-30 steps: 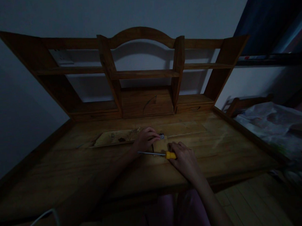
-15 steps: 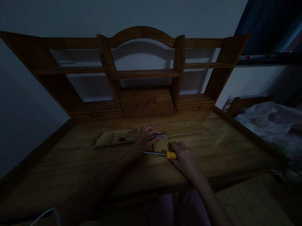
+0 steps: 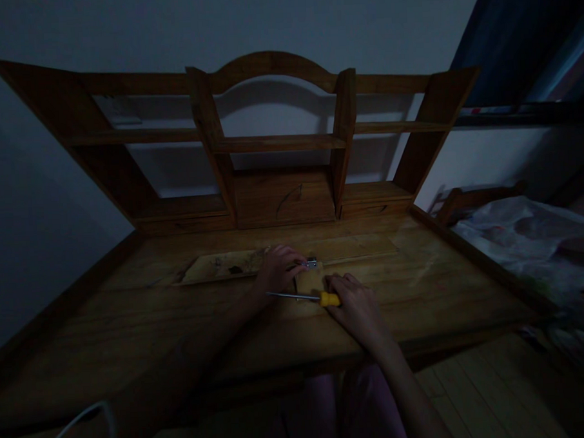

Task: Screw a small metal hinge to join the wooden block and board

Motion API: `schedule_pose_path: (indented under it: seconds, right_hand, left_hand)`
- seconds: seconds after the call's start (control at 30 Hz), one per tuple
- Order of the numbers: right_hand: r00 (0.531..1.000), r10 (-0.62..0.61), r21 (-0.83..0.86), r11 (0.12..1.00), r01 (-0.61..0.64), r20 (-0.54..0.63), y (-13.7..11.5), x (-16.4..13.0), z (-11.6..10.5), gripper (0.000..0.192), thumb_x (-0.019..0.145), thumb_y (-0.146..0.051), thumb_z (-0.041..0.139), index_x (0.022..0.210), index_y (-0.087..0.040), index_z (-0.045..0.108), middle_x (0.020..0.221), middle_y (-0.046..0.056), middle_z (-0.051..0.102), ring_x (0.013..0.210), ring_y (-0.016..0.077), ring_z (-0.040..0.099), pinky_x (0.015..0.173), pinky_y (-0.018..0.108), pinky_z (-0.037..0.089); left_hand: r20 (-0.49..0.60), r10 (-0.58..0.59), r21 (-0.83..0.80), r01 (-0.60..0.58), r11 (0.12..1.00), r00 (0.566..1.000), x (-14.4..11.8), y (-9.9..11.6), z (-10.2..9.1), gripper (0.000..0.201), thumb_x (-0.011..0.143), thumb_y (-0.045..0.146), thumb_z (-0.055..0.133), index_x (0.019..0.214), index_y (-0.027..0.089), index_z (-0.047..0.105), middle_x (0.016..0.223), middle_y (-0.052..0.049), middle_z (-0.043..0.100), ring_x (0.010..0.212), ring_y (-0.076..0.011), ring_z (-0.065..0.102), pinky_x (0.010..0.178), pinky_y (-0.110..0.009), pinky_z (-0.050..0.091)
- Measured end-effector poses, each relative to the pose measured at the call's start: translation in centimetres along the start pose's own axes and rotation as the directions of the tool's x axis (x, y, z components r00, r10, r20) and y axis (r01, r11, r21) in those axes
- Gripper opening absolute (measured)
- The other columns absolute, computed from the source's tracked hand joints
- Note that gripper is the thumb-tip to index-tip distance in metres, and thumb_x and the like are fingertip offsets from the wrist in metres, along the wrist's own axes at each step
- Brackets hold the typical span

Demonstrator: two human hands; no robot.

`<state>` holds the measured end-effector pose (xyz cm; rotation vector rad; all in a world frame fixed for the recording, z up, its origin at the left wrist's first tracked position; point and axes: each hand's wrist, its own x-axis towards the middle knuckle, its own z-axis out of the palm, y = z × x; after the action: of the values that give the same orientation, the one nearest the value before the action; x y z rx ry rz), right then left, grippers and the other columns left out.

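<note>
The screwdriver (image 3: 302, 297) lies almost flat just above the desk top (image 3: 421, 284), near the middle of it. Its yellow handle is at the right and its thin metal shaft points to the left. The right hand (image 3: 356, 306) is closed around the yellow handle, so only the front end of the handle shows between the fingers. Just behind the shaft there is a small pale wooden block (image 3: 310, 279), and at its upper edge sits a small shiny metal piece (image 3: 312, 263), perhaps a hinge; the light is too dim to be sure. The left hand (image 3: 279, 269) rests at the left side of the block with its fingers curled, and the fingertips pinch or press this metal piece. I cannot tell if they really grip it. Behind both hands a long flat wooden board (image 3: 226, 266) lies across the desk, with dark spots on its left part. At the back of the desk stands a wooden hutch (image 3: 279, 142) with shelves and an arched top. At the lower left corner a white cable (image 3: 78, 422) curves over the desk edge. At the right, beside the desk, some crumpled pale plastic sheet (image 3: 520, 235) lies.
</note>
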<state>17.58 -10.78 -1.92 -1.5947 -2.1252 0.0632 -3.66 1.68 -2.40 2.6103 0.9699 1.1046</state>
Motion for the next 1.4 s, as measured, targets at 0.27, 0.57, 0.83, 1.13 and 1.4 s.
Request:
schedule_pose_path:
  seconds: [0.27, 0.57, 0.83, 1.13, 1.4]
  right_hand:
    - [1.0, 0.005, -0.015, 1.0, -0.005, -0.002, 0.0, 0.0, 0.0, 0.016, 0.091, -0.023, 0.066, 0.106, -0.023, 0.062, 0.1, 0.005, 0.07, 0.099, 0.0235, 0.062, 0.074, 0.031, 0.04]
    - [1.0, 0.003, -0.015, 1.0, -0.003, -0.003, 0.3, 0.1, 0.4, 0.019, 0.089, -0.023, 0.068, 0.107, -0.022, 0.063, 0.101, 0.005, 0.07, 0.099, 0.0244, 0.062, 0.077, 0.032, 0.042]
    - [1.0, -0.002, -0.008, 1.0, 0.002, 0.002, 0.0, -0.1, 0.1, 0.02, 0.089, -0.021, 0.069, 0.108, -0.021, 0.063, 0.101, 0.005, 0.07, 0.101, 0.0242, 0.061, 0.076, 0.031, 0.042]
    - [1.0, 0.002, -0.018, 1.0, -0.002, 0.007, 0.1, -0.1, 0.0, 0.019, 0.091, -0.023, 0.067, 0.109, -0.021, 0.063, 0.103, 0.005, 0.071, 0.101, 0.0241, 0.062, 0.076, 0.032, 0.043]
    - [1.0, 0.002, -0.014, 1.0, -0.002, 0.001, 0.0, 0.0, 0.0, 0.016, 0.09, -0.021, 0.065, 0.106, -0.021, 0.063, 0.102, 0.006, 0.071, 0.101, 0.0242, 0.062, 0.076, 0.032, 0.043]
  left_hand:
    - [0.004, 0.005, 0.011, -0.005, 1.0, 1.0, 0.1, -0.2, 0.1, 0.01, 0.089, 0.031, 0.077, 0.091, 0.022, 0.077, 0.092, -0.003, 0.075, 0.091, -0.021, 0.066, 0.086, -0.037, 0.048]
    - [-0.026, 0.047, 0.004, -0.046, 0.999, 0.999, 0.1, -0.1, 0.0, 0.006, 0.09, 0.027, 0.075, 0.091, 0.021, 0.077, 0.09, -0.004, 0.076, 0.089, -0.0202, 0.067, 0.083, -0.035, 0.051]
    - [-0.041, 0.059, 0.012, -0.058, 0.998, 0.997, 0.0, 0.1, 0.1, 0.009, 0.092, 0.028, 0.072, 0.099, 0.024, 0.076, 0.095, -0.003, 0.077, 0.091, -0.0205, 0.069, 0.086, -0.037, 0.052]
    - [-0.012, 0.091, 0.01, -0.091, 0.996, 0.996, -0.1, 0.5, -0.1, 0.017, 0.098, 0.028, 0.06, 0.107, 0.024, 0.074, 0.099, -0.004, 0.078, 0.096, -0.0218, 0.069, 0.096, -0.043, 0.051]
    - [0.0, -0.002, -0.023, 0.002, 1.0, 1.0, -0.1, 0.6, -0.2, 0.024, 0.092, 0.03, 0.071, 0.116, 0.024, 0.071, 0.11, -0.005, 0.074, 0.104, -0.0216, 0.068, 0.092, -0.037, 0.054]
